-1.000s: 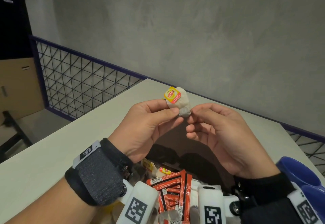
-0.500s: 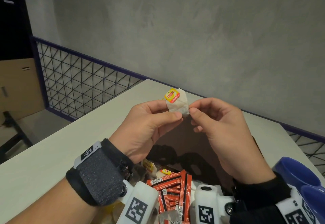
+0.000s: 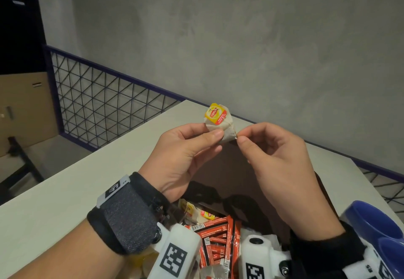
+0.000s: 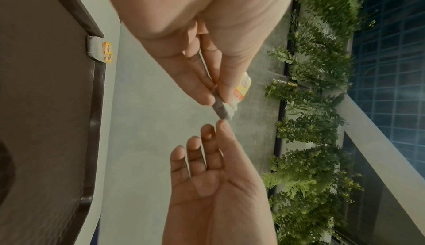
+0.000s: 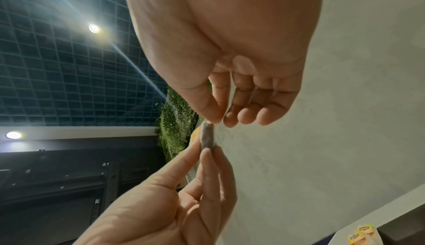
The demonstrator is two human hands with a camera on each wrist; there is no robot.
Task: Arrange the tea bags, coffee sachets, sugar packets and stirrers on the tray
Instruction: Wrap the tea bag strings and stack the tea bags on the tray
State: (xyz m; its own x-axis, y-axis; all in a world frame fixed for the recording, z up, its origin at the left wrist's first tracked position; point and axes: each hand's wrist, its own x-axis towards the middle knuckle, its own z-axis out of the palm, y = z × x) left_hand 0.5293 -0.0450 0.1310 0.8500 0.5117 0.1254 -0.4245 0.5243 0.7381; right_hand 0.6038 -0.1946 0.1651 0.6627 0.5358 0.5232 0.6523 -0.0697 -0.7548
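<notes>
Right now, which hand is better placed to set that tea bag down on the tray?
Left. The left hand pinches the tea bag by its body; the right hand only pinches one corner. The tray lies below both hands.

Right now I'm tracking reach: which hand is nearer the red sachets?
Left. The left hand is raised above the red sachets, holding a tea bag; the right hand pinches its corner, farther right.
</notes>
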